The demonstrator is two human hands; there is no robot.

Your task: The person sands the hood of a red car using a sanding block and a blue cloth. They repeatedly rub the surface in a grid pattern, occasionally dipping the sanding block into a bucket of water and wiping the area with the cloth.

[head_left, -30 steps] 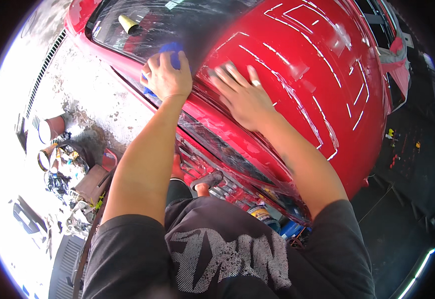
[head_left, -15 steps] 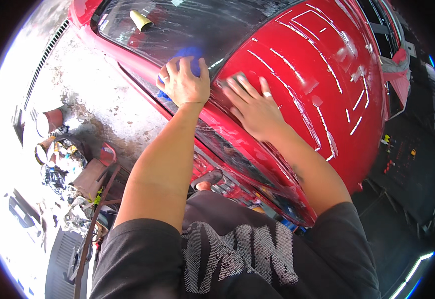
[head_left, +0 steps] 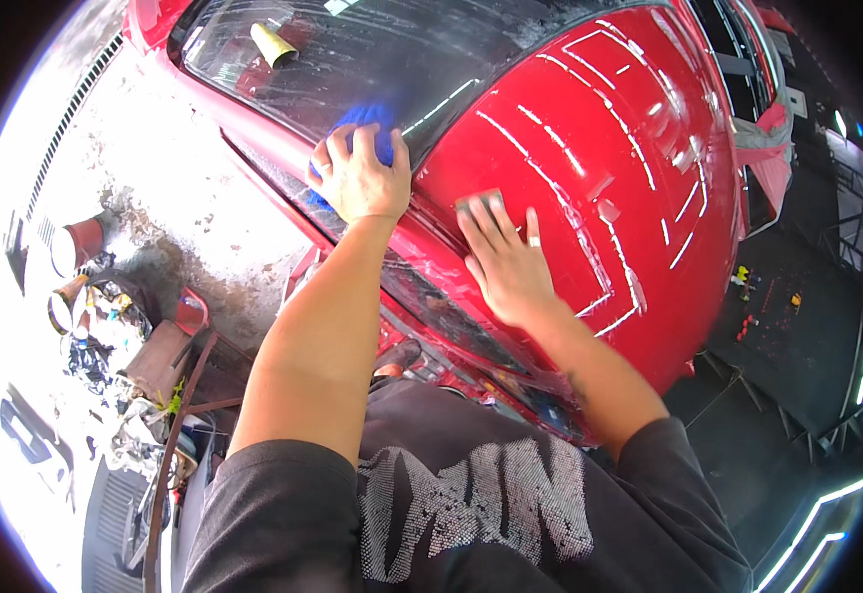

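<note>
My right hand (head_left: 512, 269) lies with its fingers extended on the red car roof (head_left: 575, 148), near its side edge. Under its fingertips is a small grey-brown piece of what looks like sandpaper (head_left: 481, 201), pressed against the paint. My left hand (head_left: 364, 185) curls over a blue cloth (head_left: 360, 118) at the corner where the windshield meets the pillar. Part of the cloth is hidden by the palm and fingers. Whitish smears and streaks mark the dark windshield (head_left: 372, 59).
A yellow cone-shaped roll (head_left: 273, 44) lies on the windshield. Below me, the side door opening (head_left: 431, 341) shows. Buckets (head_left: 81, 245) and a heap of bags and scraps (head_left: 115, 326) stand on the floor at left, beside a rusty metal bar (head_left: 176, 445).
My right hand has slid the sandpaper over the roof, nearer to me and slightly right. The left hand stays on the blue cloth. The view has shifted a little.
</note>
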